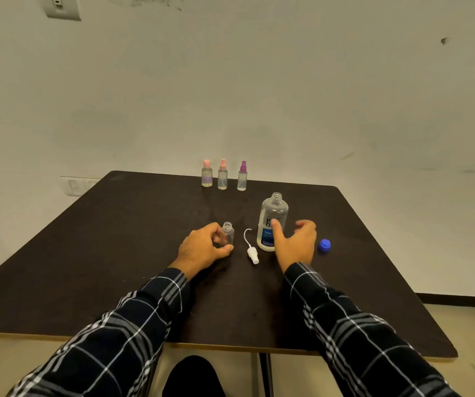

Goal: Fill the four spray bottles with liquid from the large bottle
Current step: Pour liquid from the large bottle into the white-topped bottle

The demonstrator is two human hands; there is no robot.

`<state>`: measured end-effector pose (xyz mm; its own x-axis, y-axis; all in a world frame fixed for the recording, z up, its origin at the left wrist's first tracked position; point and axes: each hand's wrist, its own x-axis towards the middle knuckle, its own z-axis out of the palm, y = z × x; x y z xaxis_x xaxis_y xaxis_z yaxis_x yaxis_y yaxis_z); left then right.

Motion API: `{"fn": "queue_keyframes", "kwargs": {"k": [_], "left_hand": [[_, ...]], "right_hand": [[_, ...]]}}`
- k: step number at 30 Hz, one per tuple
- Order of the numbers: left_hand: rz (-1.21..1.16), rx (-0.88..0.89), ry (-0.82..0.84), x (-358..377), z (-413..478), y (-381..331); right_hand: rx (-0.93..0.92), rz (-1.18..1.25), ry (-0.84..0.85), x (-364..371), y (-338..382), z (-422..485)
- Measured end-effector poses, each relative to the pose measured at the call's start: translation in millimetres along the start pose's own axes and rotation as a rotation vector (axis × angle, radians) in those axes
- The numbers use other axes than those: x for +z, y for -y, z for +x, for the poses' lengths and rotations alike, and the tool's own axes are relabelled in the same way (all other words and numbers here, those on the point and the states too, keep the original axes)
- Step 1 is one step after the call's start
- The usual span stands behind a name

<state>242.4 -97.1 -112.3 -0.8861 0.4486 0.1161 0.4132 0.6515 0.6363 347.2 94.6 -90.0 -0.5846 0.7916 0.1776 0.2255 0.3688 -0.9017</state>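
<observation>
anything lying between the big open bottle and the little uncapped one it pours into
Yes: the white spray pump with its curved tube lies flat on the dark table between the large clear labelled bottle and the small clear uncapped bottle in the left hand. It is low, so a lifted pour would likely clear it.

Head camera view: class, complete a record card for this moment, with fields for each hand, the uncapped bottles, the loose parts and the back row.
Left hand: grips small clear uncapped spray bottle, upright
Right hand: open beside large clear blue-labelled bottle (upright, uncapped), contact unclear
Loose parts: white spray pump lying between the bottles; blue screw cap right of right hand
Back row: left pink-topped bottle, middle pink-topped bottle, purple-topped bottle, all capped
</observation>
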Motion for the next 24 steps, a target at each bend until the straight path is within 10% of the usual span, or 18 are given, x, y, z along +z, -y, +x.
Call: {"fn": "queue_keyframes", "kwargs": {"k": [5,24], "left_hand": [[0.030,0.018,0.047,-0.9,4.2,2.4],[0.023,0.047,0.113,-2.7,0.6,0.2]], "right_hand": [[-0.072,0.052,0.271,9.3,1.7,15.9],[-0.347,-0.411,0.415,20.2,14.0,26.0]]}}
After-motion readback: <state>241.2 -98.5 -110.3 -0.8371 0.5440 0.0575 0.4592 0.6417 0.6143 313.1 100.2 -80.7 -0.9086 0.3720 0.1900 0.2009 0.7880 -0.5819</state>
